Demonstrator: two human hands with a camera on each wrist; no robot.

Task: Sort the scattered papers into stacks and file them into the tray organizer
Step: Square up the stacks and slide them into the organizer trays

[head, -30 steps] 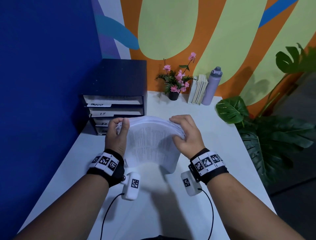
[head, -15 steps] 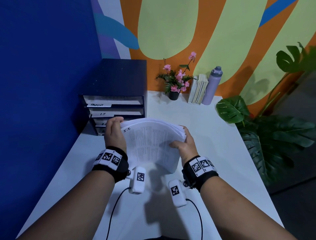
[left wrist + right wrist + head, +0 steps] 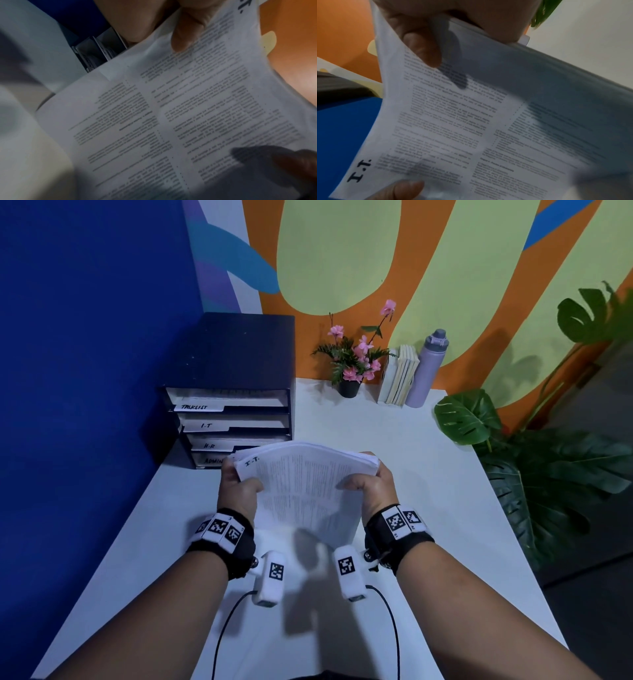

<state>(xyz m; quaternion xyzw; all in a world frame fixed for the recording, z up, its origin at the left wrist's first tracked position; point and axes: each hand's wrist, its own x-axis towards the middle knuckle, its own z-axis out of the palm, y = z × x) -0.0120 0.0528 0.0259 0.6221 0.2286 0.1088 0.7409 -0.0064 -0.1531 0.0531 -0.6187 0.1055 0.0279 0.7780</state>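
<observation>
The stack of papers point(image 3: 301, 487) now stands tilted up off the white surface point(image 3: 394, 440), its printed face turned toward the person and the handwritten "I.T" heading readable at the top left corner. A second ago the sheets were bowed over under both palms; since then the hands have slid to the side edges and the bundle has squared up. The left hand point(image 3: 236, 491) grips the left edge with its thumb laid across the page and fingers curled behind. The right hand point(image 3: 371, 484) holds the right edge the same way, thumb on the front. The lower edge seems to hang just above the surface rather than rest on it, though the head view does not settle this.

With the heading exposed, the bundle looks sorted and ready for filing. The tray organizer point(image 3: 233, 405) sits just beyond the left hand at the back left of the surface, with slots labelled TASKLIST, I.T, H.R and one partly hidden behind the papers. The matching I.T tray point(image 3: 236, 424) is second from the top and already holds sheets. The likely next step is to level the stack and feed it in there.
</observation>
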